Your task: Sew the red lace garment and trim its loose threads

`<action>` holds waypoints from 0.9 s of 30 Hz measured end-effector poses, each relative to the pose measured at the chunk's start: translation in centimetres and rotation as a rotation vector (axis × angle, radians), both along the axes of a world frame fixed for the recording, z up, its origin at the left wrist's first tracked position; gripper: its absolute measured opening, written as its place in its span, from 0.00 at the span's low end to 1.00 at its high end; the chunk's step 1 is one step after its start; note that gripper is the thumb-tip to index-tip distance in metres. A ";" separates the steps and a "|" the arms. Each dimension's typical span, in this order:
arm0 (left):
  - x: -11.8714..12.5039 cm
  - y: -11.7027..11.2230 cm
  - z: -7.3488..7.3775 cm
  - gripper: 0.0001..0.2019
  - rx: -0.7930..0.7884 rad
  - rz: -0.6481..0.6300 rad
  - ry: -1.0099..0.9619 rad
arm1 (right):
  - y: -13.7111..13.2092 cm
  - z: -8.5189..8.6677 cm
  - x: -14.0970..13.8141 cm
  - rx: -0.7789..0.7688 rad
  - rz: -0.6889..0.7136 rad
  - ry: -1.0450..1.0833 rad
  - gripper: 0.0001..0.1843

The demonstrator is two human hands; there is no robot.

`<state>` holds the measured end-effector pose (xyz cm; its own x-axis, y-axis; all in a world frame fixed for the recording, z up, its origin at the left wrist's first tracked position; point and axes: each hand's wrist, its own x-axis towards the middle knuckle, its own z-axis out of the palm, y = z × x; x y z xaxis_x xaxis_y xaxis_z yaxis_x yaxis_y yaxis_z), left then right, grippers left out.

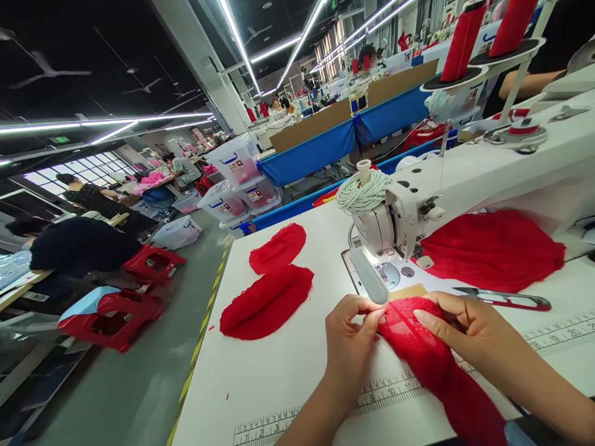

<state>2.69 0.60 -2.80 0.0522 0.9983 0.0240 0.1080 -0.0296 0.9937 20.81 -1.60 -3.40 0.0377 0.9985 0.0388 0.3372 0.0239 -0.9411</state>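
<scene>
A piece of red lace fabric is stretched between my two hands, just in front of the sewing machine, and its lower end trails off the table's front edge. My left hand pinches its left corner between thumb and fingertips. On the other side, my right hand grips the upper right part, thumb on top. The machine's needle plate lies beyond the fabric. Thread snips with red-edged handles rest to the right of my right hand.
Two red fabric pieces, an upper one and a lower one, lie at the table's left. More red fabric sits under the machine arm. Red thread cones stand upper right. Plastic bins and red stools are beyond; other people work there.
</scene>
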 end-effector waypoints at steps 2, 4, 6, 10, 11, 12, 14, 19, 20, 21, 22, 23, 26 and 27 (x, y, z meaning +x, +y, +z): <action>-0.2 -0.1 0.0 0.07 0.071 -0.018 -0.009 | -0.1 -0.3 0.3 -0.039 0.078 -0.029 0.19; -0.3 -0.2 0.0 0.09 0.072 -0.064 -0.054 | -0.3 -0.2 0.5 -0.037 0.076 -0.079 0.18; -0.2 -0.3 0.1 0.11 0.023 -0.132 -0.116 | -0.7 0.1 0.2 0.000 0.000 -0.112 0.16; 0.1 -0.3 0.2 0.11 0.008 -0.196 -0.089 | -1.5 0.7 -0.8 0.037 -0.134 -0.131 0.14; 0.2 -0.3 0.2 0.11 0.021 -0.180 -0.054 | -1.6 0.7 -1.0 0.045 -0.140 -0.147 0.14; 0.2 -0.3 0.2 0.10 0.033 -0.153 -0.023 | -1.7 0.6 -1.0 0.063 -0.138 -0.168 0.14; 0.2 -0.3 0.1 0.06 0.051 -0.099 0.017 | -1.8 0.5 -0.9 0.138 -0.086 -0.206 0.13; -0.1 -0.4 0.0 0.06 0.100 -0.083 0.076 | -2.4 0.5 -0.6 0.311 0.192 -0.164 0.10; -0.2 -0.4 0.1 0.06 0.114 -0.079 0.062 | -2.5 0.6 -0.5 0.276 0.260 -0.119 0.11; -0.2 -0.4 0.2 0.05 0.113 -0.080 0.025 | -2.5 0.7 -0.5 0.202 0.319 -0.058 0.12; -0.3 -0.3 0.3 0.06 0.085 -0.095 -0.035 | -2.5 0.9 -0.5 0.095 0.346 0.017 0.15; -0.3 -0.3 0.4 0.08 0.033 -0.128 -0.117 | -2.3 1.0 -0.6 -0.019 0.344 0.094 0.17; -0.1 -0.3 0.7 0.17 -0.144 -0.285 -0.335 | -1.5 1.3 -0.9 -0.210 0.266 0.242 0.22; -0.1 -0.4 0.7 0.18 -0.166 -0.310 -0.355 | -1.3 1.2 -1.1 -0.207 0.261 0.257 0.22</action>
<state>2.62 0.17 -2.07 0.3645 0.9290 -0.0636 -0.2269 0.1548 0.9615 19.76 -2.85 -2.16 -0.2349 0.9617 -0.1414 0.0987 -0.1211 -0.9877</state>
